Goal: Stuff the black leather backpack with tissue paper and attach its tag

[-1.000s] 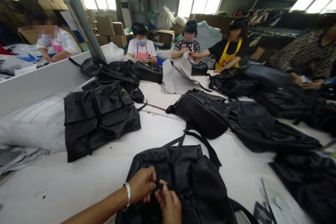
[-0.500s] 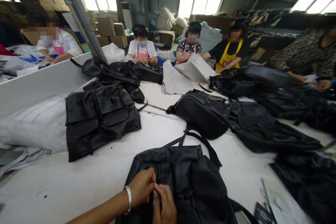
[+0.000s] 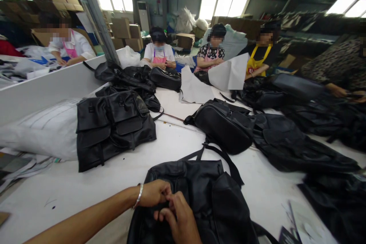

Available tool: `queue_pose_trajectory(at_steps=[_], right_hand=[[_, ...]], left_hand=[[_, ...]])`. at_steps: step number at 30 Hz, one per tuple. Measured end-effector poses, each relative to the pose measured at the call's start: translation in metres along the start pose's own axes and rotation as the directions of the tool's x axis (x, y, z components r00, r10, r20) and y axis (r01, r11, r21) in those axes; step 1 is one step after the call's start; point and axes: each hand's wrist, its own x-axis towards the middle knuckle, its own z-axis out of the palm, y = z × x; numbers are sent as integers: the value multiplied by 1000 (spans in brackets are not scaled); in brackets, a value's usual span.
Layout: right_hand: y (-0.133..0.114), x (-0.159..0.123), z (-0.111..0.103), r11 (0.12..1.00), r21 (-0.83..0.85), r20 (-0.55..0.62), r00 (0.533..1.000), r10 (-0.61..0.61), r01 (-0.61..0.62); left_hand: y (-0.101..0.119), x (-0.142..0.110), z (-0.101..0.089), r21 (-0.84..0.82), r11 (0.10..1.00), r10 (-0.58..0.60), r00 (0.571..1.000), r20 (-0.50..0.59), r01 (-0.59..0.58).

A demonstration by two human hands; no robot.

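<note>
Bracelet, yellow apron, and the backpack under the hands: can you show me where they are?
Silvery bracelet (image 3: 139,195), head view: middle of the band.
Yellow apron (image 3: 257,62), head view: its chest part.
Black backpack (image 3: 201,194), head view: its upward-facing side.

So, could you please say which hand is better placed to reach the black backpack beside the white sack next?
Probably the left hand: it is nearer that backpack; the right hand lies farther right.

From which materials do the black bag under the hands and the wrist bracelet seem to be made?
The black bag: probably leather or imitation leather, smooth with a low sheen; it shows soft highlights and creases.
The bracelet: likely metal, silvery and shiny, judging by its bright surface.
</note>
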Motion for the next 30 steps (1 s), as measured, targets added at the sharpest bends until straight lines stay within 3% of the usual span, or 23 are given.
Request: queue_pose_trajectory(at_steps=[4, 9, 13, 19, 21, 26, 30], right_hand=[[2, -3, 4, 1000, -23, -23, 1000, -7, 7], [-12, 4, -6, 995, -6, 95, 991, 96, -96], [-17, 10, -25, 974, 90, 154, 969, 191, -207], [2, 13, -43, 877, 289, 229, 917, 325, -383], [2, 14, -45, 883, 251, 258, 907, 333, -395], [-13, 23, -48, 942, -50, 243, 911, 334, -332], [-19, 27, -49, 936, -137, 274, 896, 350, -324]], left_hand=[[8, 0, -6, -5, 999, -52, 995, 82, 52], [24, -4, -17, 36, 996, -84, 984, 158, 80], [27, -4, -20, 29, 996, -83, 986, 146, 80], [24, 0, -21, 48, 994, -103, 985, 142, 97], [22, 0, -21, 85, 992, -108, 985, 135, 97], [17, 1, -20, 163, 983, -107, 988, 112, 88], [10, 5, -20, 197, 976, -116, 988, 103, 94]])
